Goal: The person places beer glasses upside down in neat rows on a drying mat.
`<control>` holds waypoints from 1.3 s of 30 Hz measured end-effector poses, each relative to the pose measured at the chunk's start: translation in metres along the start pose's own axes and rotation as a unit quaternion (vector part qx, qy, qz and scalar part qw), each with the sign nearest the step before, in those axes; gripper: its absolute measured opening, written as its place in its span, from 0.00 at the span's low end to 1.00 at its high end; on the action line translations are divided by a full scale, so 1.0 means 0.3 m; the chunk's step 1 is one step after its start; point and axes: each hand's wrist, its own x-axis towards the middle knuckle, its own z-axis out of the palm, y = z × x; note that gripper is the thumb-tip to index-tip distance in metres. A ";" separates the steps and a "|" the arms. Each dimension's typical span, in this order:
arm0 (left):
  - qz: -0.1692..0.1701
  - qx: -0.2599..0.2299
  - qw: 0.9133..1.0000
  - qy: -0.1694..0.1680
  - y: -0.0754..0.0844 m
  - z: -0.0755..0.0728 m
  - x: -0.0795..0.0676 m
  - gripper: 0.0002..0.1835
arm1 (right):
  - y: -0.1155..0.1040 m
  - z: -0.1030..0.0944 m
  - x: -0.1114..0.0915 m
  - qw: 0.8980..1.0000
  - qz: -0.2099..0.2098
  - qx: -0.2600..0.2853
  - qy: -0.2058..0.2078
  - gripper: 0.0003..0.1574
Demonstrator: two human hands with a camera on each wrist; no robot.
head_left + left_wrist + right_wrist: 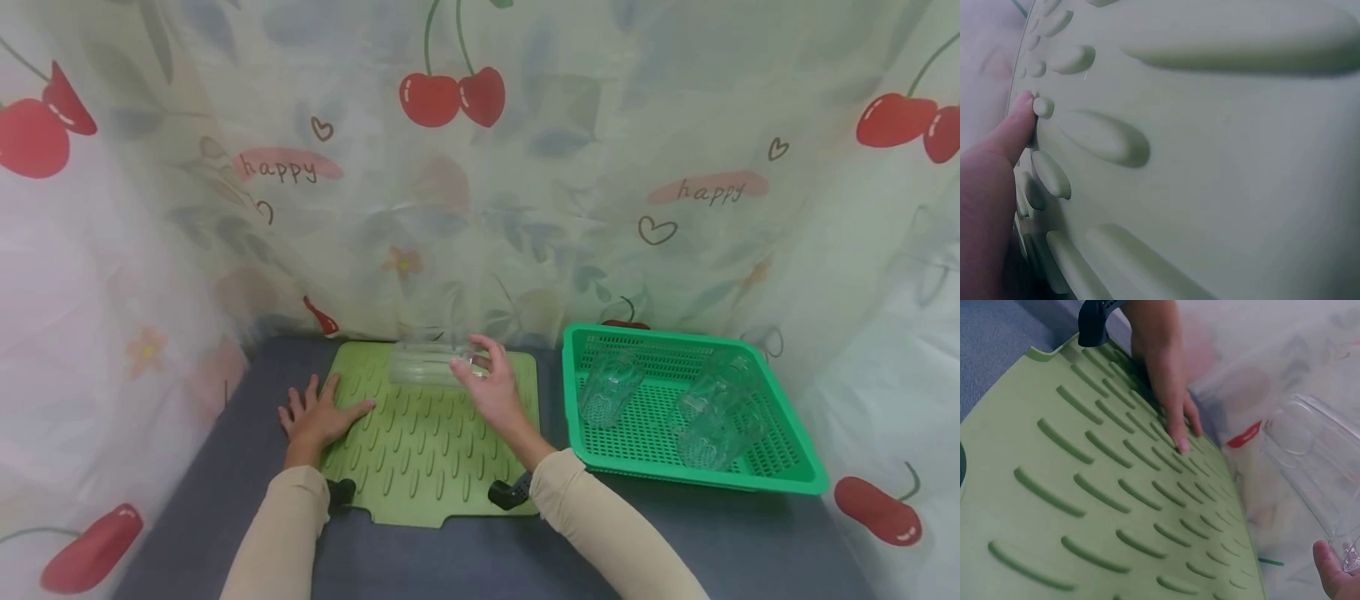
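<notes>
A clear drinking glass [427, 365] lies sideways in the air over the far part of a green ridged drying mat [408, 510]. My right hand [495, 392] holds the glass by its right end, thumb and fingers around it. In the right wrist view the glass [1313, 465] is see-through, with the thumb at its lower end. My left hand [318, 421] rests spread on the mat's left edge, thumb on the ridges and the other fingers out past the edge. The left wrist view shows a finger [1007, 140] against the raised ridges.
To the right of the mat stands a green plastic basket [693, 477] with several clear glasses [611, 387] inside. Both lie on a dark grey tabletop [480, 567]. A cherry-printed curtain [525, 208] hangs behind and at both sides. Black wrist mounts [510, 493] sit near the mat's front.
</notes>
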 end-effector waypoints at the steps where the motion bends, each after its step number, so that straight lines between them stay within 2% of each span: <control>1: -0.001 0.000 1.000 0.000 0.000 -0.001 -0.002 0.60 | 0.000 0.009 0.001 1.000 0.006 0.003 0.001 0.35; 7: -0.002 -0.005 1.000 0.005 0.003 -0.012 -0.018 0.59 | 0.007 0.061 0.007 0.999 0.035 0.018 -0.003 0.36; 15: 0.005 -0.005 1.000 0.008 0.010 -0.007 -0.014 0.60 | 0.024 0.106 0.017 0.999 0.038 0.016 -0.010 0.35; 22: 0.007 -0.016 0.999 0.029 0.008 -0.019 -0.017 0.59 | 0.033 0.167 0.051 0.999 0.044 0.020 -0.007 0.36; 34: 0.003 -0.011 1.000 0.027 0.007 -0.007 -0.019 0.58 | 0.077 0.209 0.077 0.998 0.063 -0.010 -0.005 0.41; 39: 0.001 -0.037 0.999 0.001 0.018 -0.028 -0.022 0.51 | 0.092 0.211 0.088 0.997 0.070 -0.002 0.017 0.42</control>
